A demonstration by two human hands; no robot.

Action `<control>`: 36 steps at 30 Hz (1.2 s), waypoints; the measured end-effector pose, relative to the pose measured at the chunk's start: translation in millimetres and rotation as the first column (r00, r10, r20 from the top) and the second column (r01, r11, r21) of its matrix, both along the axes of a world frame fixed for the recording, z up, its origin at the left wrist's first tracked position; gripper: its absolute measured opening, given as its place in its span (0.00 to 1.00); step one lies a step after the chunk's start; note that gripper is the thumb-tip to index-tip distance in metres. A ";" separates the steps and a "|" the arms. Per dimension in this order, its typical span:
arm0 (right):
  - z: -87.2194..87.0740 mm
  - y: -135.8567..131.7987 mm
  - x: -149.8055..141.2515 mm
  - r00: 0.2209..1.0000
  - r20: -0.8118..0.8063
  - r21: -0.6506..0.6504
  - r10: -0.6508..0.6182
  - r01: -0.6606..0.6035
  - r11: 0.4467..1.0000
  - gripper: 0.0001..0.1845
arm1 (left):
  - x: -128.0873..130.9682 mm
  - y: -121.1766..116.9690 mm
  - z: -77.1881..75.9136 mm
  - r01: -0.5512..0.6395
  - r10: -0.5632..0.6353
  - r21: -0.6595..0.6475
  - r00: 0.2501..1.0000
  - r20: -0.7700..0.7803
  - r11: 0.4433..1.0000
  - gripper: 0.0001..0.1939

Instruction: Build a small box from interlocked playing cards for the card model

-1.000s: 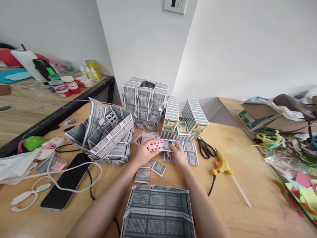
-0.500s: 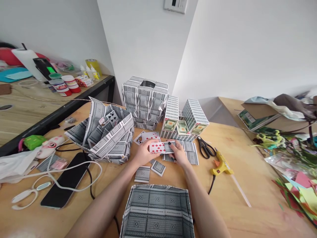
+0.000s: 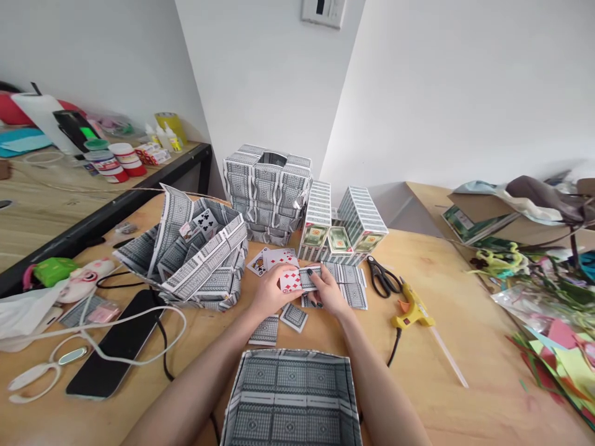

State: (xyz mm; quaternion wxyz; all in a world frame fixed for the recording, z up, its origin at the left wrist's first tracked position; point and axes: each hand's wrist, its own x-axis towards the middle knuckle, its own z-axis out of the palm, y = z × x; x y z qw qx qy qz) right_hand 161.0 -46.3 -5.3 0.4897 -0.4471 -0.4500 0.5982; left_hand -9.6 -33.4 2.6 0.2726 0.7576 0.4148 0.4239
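Both hands are raised slightly over the middle of the table, closed on playing cards. My left hand (image 3: 270, 291) grips a face-up diamond playing card (image 3: 289, 280) by its left end. My right hand (image 3: 329, 291), thumb on top, pinches a patterned card back (image 3: 307, 278) that overlaps the diamond card; whether the two are joined or folded I cannot tell. Under the right hand lie joined card panels (image 3: 354, 291). Below the left hand are two small card-back pieces, one folded square (image 3: 294, 316) and another (image 3: 264, 331). Face-up loose cards (image 3: 279, 257) lie just behind.
An open box made of cards (image 3: 292, 396) stands nearest me. Card-built baskets (image 3: 204, 266) and a taller one (image 3: 267, 192) stand left and behind, beside stacked card packs (image 3: 362, 217). Black scissors (image 3: 383, 277), a yellow glue gun (image 3: 413, 313) and a phone (image 3: 114, 344) flank the hands.
My hands have come slightly closer together, and less of the diamond face shows beside the patterned back. The whole view has shifted a little.
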 end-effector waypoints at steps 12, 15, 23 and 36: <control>-0.8 0.1 -2.6 1.000 0.003 0.033 -0.001 0.001 0.999 0.17 | 3.3 -3.4 -2.0 -0.015 0.017 0.059 0.999 -0.036 0.998 0.26; -0.6 -0.3 -1.8 1.000 -0.003 0.040 0.003 -0.003 0.999 0.16 | 3.3 -5.3 -2.0 -0.027 0.027 0.013 0.998 -0.049 1.000 0.30; 5.3 -2.8 -3.4 0.998 0.037 0.046 0.046 -0.048 0.998 0.15 | 3.8 -6.8 -3.2 0.038 -0.040 -0.022 0.994 -0.098 0.999 0.28; 0.6 4.2 -3.1 0.992 -0.089 0.019 -0.084 0.086 0.996 0.17 | -11.0 3.1 38.6 -0.014 -0.006 -0.142 0.990 -0.141 0.990 0.07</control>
